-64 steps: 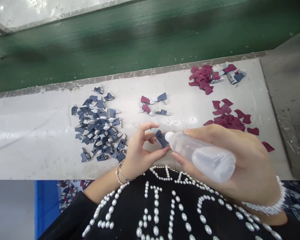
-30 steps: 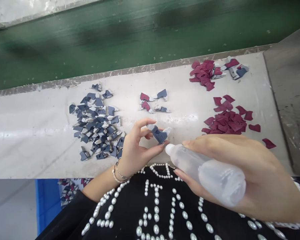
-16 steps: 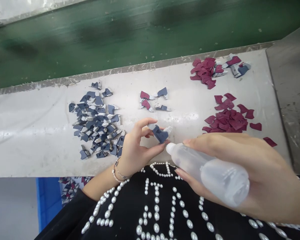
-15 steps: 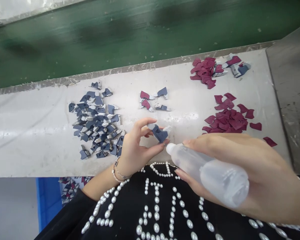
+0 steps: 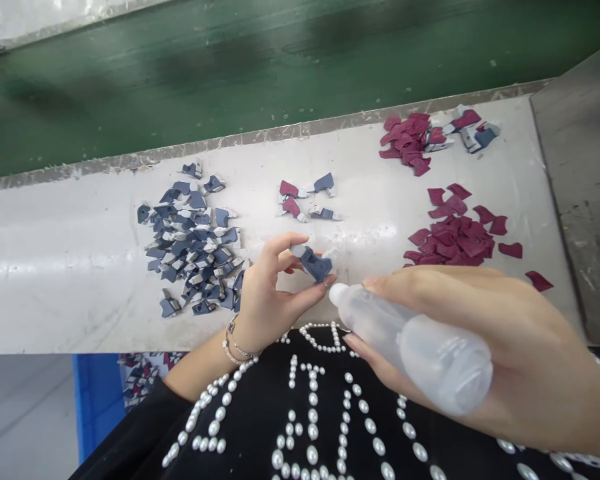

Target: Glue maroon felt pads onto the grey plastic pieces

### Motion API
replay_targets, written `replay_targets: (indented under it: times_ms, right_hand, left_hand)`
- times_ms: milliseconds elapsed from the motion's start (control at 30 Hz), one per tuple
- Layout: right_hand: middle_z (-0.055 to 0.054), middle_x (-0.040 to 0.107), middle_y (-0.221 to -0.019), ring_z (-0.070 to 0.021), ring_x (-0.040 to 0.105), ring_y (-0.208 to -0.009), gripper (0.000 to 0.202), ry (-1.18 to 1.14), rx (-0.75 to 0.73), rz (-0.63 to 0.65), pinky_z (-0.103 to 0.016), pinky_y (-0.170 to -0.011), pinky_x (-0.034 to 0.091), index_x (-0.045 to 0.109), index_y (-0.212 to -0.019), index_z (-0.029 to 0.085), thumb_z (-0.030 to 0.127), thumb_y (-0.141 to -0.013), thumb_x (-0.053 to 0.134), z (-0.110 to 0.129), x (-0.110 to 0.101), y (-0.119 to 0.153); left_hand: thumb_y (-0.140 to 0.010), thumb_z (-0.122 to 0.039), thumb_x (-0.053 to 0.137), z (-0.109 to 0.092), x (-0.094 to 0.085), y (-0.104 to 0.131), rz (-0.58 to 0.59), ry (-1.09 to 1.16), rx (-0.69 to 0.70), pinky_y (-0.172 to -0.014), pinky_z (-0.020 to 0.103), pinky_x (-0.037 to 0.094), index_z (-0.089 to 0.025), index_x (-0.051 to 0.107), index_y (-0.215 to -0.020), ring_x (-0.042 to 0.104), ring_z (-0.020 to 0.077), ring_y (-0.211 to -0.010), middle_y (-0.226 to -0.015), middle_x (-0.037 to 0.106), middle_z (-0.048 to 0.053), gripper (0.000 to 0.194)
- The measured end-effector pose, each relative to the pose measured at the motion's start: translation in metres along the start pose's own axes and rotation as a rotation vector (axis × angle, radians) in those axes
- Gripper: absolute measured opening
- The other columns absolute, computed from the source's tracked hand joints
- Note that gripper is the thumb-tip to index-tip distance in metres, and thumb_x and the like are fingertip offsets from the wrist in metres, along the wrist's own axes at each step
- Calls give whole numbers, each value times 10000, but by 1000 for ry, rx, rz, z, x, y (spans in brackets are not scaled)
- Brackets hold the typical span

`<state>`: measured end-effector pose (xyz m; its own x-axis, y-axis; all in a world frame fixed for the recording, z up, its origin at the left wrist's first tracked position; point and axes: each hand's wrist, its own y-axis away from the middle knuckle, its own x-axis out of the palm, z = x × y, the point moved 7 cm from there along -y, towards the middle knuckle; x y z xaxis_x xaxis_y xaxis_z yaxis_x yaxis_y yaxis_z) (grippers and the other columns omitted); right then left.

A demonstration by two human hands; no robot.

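Between the thumb and fingers of my left hand (image 5: pixel 273 283) is a small blue-and-grey plastic part (image 5: pixel 315 263), held up over the white table. My right hand (image 5: pixel 495 340) is wrapped round a translucent squeeze bottle (image 5: pixel 415 350), tilted with its white tip pointing at that part. The tip is close to my left thumb; whether it touches anything I cannot tell. Just beyond my hands lie several parts in a small group, two with maroon faces (image 5: pixel 290 208) and two with blue (image 5: pixel 324 183).
A large heap of blue-and-grey parts (image 5: pixel 195 247) lies left on the white table (image 5: pixel 70 267). Maroon pieces form a near pile (image 5: pixel 455 240) and a far pile (image 5: pixel 407 141) at right. A green surface (image 5: pixel 280 73) runs behind. Below left stands a blue bin (image 5: pixel 97 400) holding parts.
Both hands, with the plastic part and the bottle, have shifted very slightly left. The grips look the same, and the piles lie as before.
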<state>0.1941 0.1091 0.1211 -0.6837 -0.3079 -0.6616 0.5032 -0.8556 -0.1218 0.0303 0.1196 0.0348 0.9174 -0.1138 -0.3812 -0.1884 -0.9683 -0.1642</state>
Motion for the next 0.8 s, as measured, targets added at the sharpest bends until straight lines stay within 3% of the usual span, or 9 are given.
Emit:
replay_targets:
  times_ms: [300, 567, 800]
  right_hand:
    - [49, 666, -728, -96, 601, -506, 223, -22, 37, -122, -254, -436, 436, 497, -822, 243, 298, -878, 706, -7, -12, -1]
    - [92, 642, -696, -88, 581, -482, 208, -38, 61, -40, -232, -432, 465, 497, -884, 272, 278, -847, 702, -6, -8, -2]
    - [54, 667, -708, -96, 585, -467, 261, -8, 63, -106, -261, -398, 419, 461, -802, 251, 331, -887, 695, -7, -12, 0]
  left_hand:
    - [-762, -262, 838, -2, 1, 0, 15, 42, -4, -695, 251, 570, -244, 534, -1228, 725, 173, -870, -1054, 670, 38, 556]
    - [-745, -290, 853, 1, 0, 0, 1, 51, -22, -682, 265, 564, -246, 541, -1233, 719, 179, -856, -1049, 667, 39, 580]
    - [-753, -261, 843, -1, 2, 0, 23, 70, -13, -686, 261, 569, -246, 541, -1229, 714, 171, -849, -1045, 664, 38, 564]
